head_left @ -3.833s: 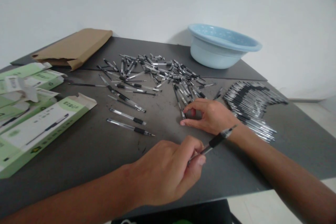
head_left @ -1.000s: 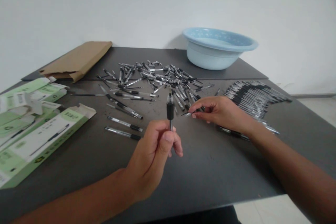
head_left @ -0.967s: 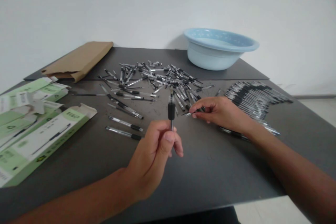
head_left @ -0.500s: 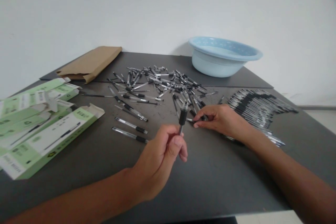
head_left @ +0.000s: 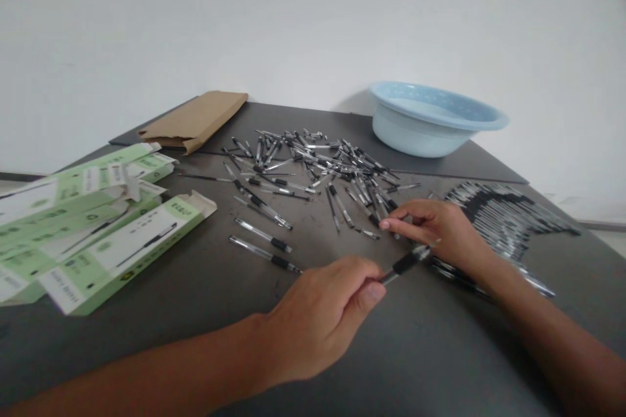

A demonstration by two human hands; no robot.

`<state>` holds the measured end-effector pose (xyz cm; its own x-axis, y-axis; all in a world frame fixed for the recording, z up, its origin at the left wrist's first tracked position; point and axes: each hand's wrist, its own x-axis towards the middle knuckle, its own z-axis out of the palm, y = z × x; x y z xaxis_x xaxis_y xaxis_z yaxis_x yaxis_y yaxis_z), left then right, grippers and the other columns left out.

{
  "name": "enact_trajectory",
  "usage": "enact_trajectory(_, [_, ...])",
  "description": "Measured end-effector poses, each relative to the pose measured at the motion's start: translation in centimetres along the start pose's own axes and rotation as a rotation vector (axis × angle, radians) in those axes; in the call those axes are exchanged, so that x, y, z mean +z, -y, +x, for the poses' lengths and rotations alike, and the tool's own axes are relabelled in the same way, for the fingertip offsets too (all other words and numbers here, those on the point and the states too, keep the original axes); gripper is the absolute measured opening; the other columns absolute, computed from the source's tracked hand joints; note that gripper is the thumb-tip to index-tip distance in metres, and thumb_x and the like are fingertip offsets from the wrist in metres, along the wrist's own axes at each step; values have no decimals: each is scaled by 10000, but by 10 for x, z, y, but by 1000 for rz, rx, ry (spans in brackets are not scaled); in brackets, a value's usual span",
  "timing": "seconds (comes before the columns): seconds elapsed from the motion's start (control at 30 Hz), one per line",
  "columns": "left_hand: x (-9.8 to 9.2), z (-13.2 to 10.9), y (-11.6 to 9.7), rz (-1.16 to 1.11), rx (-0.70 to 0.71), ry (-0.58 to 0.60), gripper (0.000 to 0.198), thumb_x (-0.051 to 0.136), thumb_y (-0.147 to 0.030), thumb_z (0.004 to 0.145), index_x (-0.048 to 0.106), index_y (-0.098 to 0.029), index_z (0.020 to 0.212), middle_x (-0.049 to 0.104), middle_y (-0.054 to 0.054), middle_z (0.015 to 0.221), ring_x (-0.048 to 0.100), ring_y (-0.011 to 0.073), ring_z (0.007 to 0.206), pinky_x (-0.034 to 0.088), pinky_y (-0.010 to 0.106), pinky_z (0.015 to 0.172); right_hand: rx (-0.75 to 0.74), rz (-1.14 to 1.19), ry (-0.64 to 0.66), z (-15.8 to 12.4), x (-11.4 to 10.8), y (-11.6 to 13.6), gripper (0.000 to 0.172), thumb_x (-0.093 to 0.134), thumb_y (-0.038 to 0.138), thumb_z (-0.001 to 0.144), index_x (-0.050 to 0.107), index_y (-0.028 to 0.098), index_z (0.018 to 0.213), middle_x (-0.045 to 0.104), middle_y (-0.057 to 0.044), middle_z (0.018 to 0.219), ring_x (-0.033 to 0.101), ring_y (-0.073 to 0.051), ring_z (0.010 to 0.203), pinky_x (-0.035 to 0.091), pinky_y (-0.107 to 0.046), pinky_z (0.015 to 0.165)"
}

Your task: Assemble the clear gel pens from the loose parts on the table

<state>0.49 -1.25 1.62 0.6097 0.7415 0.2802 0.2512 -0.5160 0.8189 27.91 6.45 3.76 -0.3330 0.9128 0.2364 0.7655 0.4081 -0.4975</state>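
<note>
My left hand [head_left: 332, 319] is closed around the lower part of a clear gel pen [head_left: 407, 263] with a black grip. The pen slants up and to the right, its tip end reaching in front of my right wrist side. My right hand [head_left: 435, 225] hovers low at the near right edge of a loose pile of pens [head_left: 317, 156], its thumb and forefinger a little apart. I see nothing clearly held in it; its other fingers are partly hidden. A small pen cap [head_left: 366, 232] lies just left of its fingertips. Beyond my left hand, two pens [head_left: 264, 254] lie side by side.
A neat row of pens [head_left: 503, 221] lies to the right, beside my right forearm. Green and white pen boxes [head_left: 132, 254] are stacked at the left. Behind them lies a brown paper envelope [head_left: 195, 118]. A light blue basin [head_left: 411, 133] stands at the back right near the wall.
My left hand has moved right and tipped its pen from upright to slanting right. My right hand has come away from the small cap, which now lies on the table. The view has shifted slightly.
</note>
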Motion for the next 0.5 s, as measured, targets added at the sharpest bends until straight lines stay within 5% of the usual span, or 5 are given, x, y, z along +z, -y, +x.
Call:
enact_trajectory(0.13, [-2, 2, -2, 65, 69, 25, 220, 432, -311, 1136, 623, -203, 1159, 710, 55, 1077, 681, 179, 954, 516, 297, 840, 15, -17, -60, -2, 7, -4, 321, 732, 584, 927, 843, 283, 940, 796, 5, 783, 665, -160, 609, 482, -284, 586])
enact_trajectory(0.37, [-4, 2, -4, 111, 110, -2, 265, 419, -329, 1135, 631, -199, 1222, 727, 86, 1137, 711, 205, 976, 579, 322, 867, -85, -46, -219, 10, -1, 11, 288, 716, 520, 952, 811, 284, 1087, 796, -69, 1133, 710, -227, 807, 546, -354, 663])
enact_trajectory(0.5, [-5, 2, -4, 71, 163, -64, 255, 420, -314, 1131, 625, -184, 1208, 726, 92, 1110, 718, 220, 989, 585, 335, 871, -227, -168, -12, 66, -11, 41, 296, 689, 497, 972, 815, 285, 1135, 798, -64, 1132, 718, -220, 830, 544, -333, 667])
